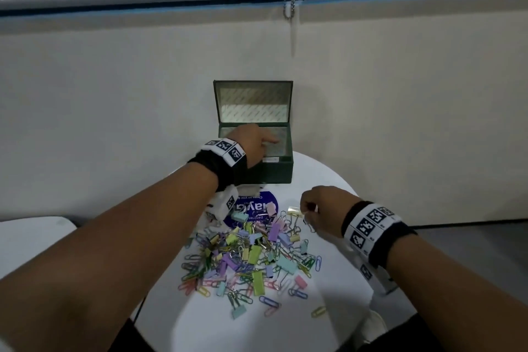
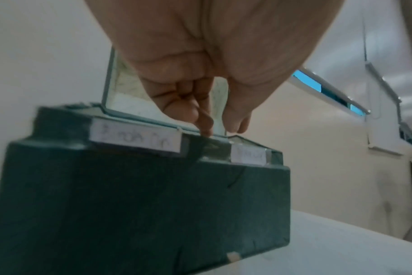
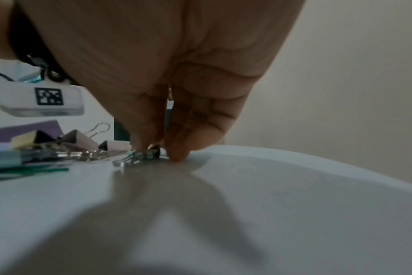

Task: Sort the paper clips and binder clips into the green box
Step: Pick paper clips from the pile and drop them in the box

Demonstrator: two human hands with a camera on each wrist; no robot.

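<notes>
L hand (image 1: 251, 143) over open green box (image 1: 274, 171) at table's 12 o'clock, fingers loosely bunched, hold unclear; R hand (image 1: 320, 208) pinching small binder clip (image 3: 151, 153) at pile's (image 1: 245, 260) 2 o'clock edge.

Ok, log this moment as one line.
left hand over open green box, grasp unclear | right hand pinching binder clip at pile edge | table

The right hand (image 3: 176, 89) is reaching down, its fingers (image 3: 179, 148) touching the white surface (image 3: 270, 186) and closing around a small binder clip (image 3: 151, 153). More binder clips (image 3: 78, 139) are lying just left.
</notes>
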